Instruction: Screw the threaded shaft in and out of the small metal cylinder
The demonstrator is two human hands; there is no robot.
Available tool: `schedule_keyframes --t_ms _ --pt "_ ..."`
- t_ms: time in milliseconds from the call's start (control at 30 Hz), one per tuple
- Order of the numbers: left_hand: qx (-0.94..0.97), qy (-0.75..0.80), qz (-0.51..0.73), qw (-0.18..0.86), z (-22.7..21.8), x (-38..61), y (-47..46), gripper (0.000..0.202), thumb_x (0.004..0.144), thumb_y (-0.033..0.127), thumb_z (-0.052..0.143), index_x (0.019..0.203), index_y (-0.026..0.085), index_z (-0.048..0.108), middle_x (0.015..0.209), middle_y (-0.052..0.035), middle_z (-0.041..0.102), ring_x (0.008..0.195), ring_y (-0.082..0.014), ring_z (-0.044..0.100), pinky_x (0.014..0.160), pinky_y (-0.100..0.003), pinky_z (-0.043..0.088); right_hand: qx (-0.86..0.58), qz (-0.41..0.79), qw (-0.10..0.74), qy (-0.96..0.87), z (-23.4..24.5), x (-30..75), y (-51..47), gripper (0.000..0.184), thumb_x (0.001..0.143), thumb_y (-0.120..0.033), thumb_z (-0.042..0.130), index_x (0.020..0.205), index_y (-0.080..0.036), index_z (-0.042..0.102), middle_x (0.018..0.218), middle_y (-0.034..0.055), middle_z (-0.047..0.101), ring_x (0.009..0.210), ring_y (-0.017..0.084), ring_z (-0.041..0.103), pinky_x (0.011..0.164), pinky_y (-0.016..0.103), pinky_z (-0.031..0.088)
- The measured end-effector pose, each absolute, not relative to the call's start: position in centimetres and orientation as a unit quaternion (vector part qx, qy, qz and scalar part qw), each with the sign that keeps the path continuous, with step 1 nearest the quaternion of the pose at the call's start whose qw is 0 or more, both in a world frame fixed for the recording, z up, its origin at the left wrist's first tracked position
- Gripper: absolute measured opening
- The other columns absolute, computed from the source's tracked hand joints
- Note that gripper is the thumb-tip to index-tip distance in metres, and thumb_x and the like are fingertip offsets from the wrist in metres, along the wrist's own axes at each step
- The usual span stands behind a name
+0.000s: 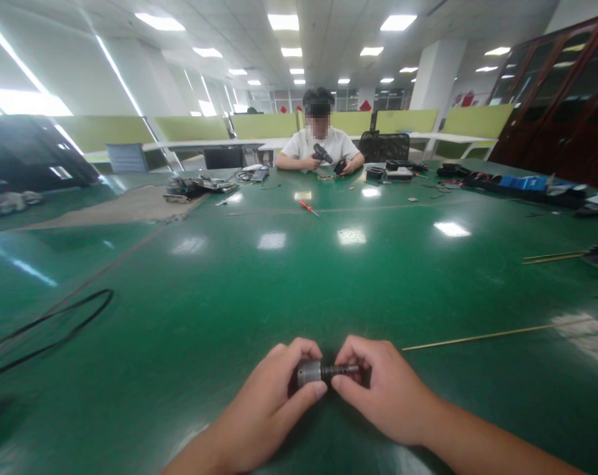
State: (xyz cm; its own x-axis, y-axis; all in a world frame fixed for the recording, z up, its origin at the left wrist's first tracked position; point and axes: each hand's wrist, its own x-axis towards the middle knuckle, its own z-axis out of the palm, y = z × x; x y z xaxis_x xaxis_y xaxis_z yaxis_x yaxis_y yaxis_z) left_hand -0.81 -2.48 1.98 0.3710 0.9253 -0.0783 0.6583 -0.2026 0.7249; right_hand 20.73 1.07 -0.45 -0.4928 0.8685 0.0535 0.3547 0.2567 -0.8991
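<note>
Close to me, low over the green table, is a short grey metal cylinder [309, 373] with a small hole in its side. A dark threaded shaft [334, 371] runs out of it to the right, lying roughly level. My left hand [283, 389] grips the cylinder between thumb and fingers. At the shaft's far end, my right hand [385, 382] curls around it, the thumb below and the index finger above. Part of the shaft's tip is hidden among the right fingers.
A thin brass-coloured rod [477, 337] lies to the right, and a black cable loop [81, 316] to the left. Further off is a red screwdriver [307, 206]. Across the green table [259, 284] a person [299, 148] holds a power drill [322, 154]. Tool trays [521, 181] stand back right.
</note>
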Motion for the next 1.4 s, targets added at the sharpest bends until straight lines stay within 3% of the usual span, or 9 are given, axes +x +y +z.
schedule_keyframes --t_ms 1400 --pt "0.738 0.529 0.215 0.359 1.29 -0.92 -2.47 0.017 0.099 0.039 0.05 0.111 0.027 0.053 0.1 -0.0009 0.059 0.092 -0.0213 0.054 0.082 -0.032 0.042 -0.417 0.437 0.28 -0.747 -0.4 20.92 1.14 0.005 0.083 -0.02 0.062 0.079 -0.019 0.059 0.064 -0.0047 0.058 0.06 0.012 0.052 0.058 0.024 0.035"
